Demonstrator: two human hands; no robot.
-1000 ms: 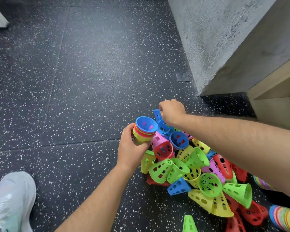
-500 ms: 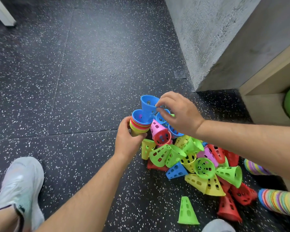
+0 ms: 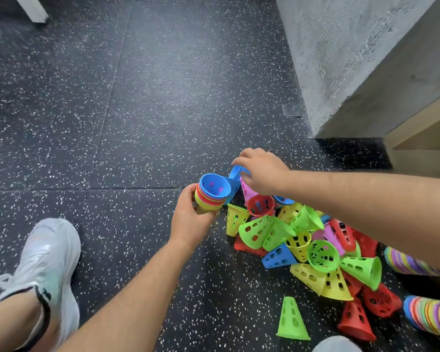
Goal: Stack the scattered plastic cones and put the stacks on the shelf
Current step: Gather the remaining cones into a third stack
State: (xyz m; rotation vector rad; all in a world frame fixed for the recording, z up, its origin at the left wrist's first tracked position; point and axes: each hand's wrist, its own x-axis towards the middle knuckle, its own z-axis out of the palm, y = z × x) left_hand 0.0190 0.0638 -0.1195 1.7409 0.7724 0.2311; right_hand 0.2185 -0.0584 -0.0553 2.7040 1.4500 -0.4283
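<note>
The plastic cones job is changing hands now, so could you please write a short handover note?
Left hand: holds a nested stack of plastic cones, blue one on top.
Right hand: over the pile's far edge, fingers reaching at a blue cone; grip not clear.
Loose perforated cones are heaped on the speckled floor; one green cone stands apart.
Two striped stacks lie at right.
Left: stack the pile, shelve everything.

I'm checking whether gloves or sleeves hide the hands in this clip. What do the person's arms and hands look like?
Both are bare: the left hand and right hand wear no gloves, rings or watch, and both forearms show no sleeves as far as the frame reaches.
</note>
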